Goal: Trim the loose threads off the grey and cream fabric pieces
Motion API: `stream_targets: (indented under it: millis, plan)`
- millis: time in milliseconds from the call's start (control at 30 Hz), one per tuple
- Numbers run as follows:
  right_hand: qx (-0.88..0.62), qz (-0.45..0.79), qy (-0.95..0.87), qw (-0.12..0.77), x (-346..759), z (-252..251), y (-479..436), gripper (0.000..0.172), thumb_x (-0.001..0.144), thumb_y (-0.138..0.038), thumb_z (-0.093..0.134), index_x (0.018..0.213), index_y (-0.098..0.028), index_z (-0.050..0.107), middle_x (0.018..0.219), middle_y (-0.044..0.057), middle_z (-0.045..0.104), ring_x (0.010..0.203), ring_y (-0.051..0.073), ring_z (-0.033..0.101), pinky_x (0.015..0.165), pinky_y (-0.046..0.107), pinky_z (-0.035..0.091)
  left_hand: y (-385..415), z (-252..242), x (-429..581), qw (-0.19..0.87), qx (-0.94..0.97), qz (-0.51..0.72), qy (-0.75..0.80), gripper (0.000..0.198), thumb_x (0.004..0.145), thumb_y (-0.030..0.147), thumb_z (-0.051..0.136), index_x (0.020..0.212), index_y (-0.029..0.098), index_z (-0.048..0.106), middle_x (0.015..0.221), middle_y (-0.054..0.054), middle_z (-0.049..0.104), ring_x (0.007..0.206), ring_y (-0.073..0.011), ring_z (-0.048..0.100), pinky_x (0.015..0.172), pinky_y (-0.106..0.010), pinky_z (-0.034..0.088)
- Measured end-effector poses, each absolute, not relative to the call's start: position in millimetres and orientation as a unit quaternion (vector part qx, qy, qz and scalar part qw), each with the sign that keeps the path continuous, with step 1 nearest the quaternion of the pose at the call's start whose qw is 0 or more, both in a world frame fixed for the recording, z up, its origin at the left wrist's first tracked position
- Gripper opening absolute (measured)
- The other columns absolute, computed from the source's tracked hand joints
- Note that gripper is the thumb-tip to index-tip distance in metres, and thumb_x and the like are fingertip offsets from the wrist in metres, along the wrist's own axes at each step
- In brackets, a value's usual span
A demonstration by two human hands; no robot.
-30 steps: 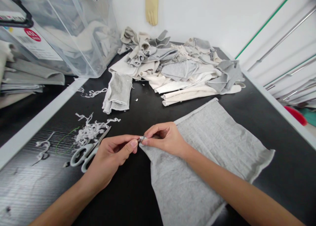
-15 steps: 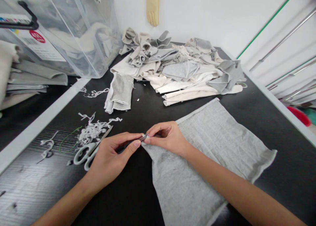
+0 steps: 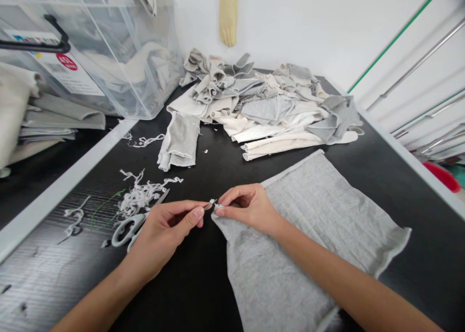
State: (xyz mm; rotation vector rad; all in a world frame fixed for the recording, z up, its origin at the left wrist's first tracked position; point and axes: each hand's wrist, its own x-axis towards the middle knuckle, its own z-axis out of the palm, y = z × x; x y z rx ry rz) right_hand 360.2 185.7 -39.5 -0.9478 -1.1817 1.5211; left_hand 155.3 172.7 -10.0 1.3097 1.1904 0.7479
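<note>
My left hand (image 3: 170, 230) is closed in a pinch on a slim metal-tipped tool (image 3: 208, 206), mostly hidden by the fingers. A small tuft of white thread (image 3: 212, 202) shows at its tip. My right hand (image 3: 250, 207) pinches the upper left corner of a grey cloth (image 3: 301, 211), close beside the tool tip. The cloth lies spread under my right forearm, with rolled edges. Left of my left hand, grey-handled scissors (image 3: 125, 229) rest partly under a heap of white thread scraps (image 3: 140, 196).
A pile of grey and cream cloth pieces (image 3: 276, 104) covers the back of the black table (image 3: 189, 283). A folded grey piece (image 3: 181, 138) lies in front of it. At left stand a clear plastic box (image 3: 145, 92) and stacked cloths (image 3: 65, 112). A yellow glove (image 3: 228, 15) hangs behind.
My left hand has drawn slightly left from the right fingertips, and a gap with white thread shows between them. The tool's dark part is now hidden. The view has shifted a little.
</note>
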Motion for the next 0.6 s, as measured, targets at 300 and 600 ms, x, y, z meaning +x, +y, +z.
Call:
stream_targets:
  millis: [300, 600]
  plan:
    - [-0.394, 0.611, -0.500, 0.471, 359, -38, 184, 0.026, 0.058, -0.032, 0.090, 0.067, -0.016, 0.072, 0.073, 0.003, 0.072, 0.066, 0.012, 0.064, 0.061, 0.024, 0.052, 174, -4, 142, 0.589, 0.478, 0.411, 0.506, 0.031, 0.080, 0.042, 0.075, 0.102, 0.022, 0.075, 0.069, -0.001, 0.061, 0.047, -0.0037, 0.033, 0.041, -0.018, 0.022]
    - [-0.402, 0.588, -0.516, 0.475, 359, -39, 184, 0.028, 0.059, -0.035, 0.089, 0.068, -0.015, 0.070, 0.073, 0.003, 0.071, 0.066, 0.012, 0.064, 0.061, 0.024, 0.051, 175, 31, 99, 0.396, 0.631, 0.369, 0.556, 0.033, 0.080, 0.046, 0.074, 0.102, 0.023, 0.076, 0.082, -0.004, 0.074, 0.067, -0.0148, 0.062, 0.055, -0.021, 0.045]
